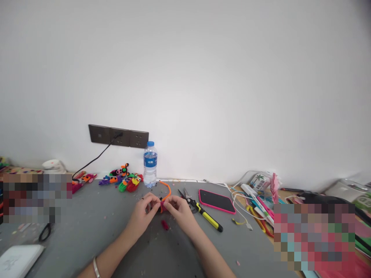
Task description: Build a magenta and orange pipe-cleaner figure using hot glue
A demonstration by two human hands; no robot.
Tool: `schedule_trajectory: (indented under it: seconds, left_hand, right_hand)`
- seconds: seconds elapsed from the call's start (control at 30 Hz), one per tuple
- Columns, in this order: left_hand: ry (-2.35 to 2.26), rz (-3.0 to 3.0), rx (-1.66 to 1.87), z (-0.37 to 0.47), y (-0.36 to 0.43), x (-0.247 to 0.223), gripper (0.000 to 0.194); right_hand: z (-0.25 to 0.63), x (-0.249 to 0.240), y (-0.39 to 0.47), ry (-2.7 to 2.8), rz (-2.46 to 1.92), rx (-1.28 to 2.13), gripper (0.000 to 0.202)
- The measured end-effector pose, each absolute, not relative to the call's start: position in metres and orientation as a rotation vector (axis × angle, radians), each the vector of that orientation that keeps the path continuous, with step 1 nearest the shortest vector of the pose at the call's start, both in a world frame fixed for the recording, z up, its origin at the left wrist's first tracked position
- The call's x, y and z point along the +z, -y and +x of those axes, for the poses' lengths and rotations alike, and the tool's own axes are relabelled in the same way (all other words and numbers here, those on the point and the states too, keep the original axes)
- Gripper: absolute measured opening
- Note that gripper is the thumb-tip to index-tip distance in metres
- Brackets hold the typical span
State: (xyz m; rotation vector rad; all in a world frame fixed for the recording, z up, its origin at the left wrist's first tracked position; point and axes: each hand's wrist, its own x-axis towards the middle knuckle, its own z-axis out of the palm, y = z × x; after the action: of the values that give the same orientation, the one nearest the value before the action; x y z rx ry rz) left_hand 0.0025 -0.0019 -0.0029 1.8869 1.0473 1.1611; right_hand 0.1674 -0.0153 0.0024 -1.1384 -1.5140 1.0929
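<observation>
Both hands meet over the middle of the grey mat (95, 216). My left hand (147, 208) pinches a small dark and magenta fuzzy piece between thumb and fingers. From the other side my right hand (178, 210) pinches the same piece, its fingertips covering much of it. An orange pipe cleaner (169, 189) curves up and away from between the hands. Just below them lies a short dark-red fuzzy piece (165, 225), touched by neither hand. Pliers with yellow and black handles (208, 219) rest to the right of my right hand.
A water bottle (150, 166) stands by the wall, beside several colourful pipe-cleaner figures (124, 179). Right of the pliers lies a phone in a pink case (217, 200). White cables (239, 202) and craft supplies crowd the right side. A white box (20, 260) sits front left.
</observation>
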Motion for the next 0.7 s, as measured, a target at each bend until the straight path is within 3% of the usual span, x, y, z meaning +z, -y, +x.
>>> schedule_trajectory:
  seconds: [0.7]
  left_hand:
    - [-1.067,1.748,1.188,0.0024,0.0014,-0.0070,0.017]
  right_hand:
    - [0.1648,0.0026,0.0142,1.363,-1.048,1.203,0.035]
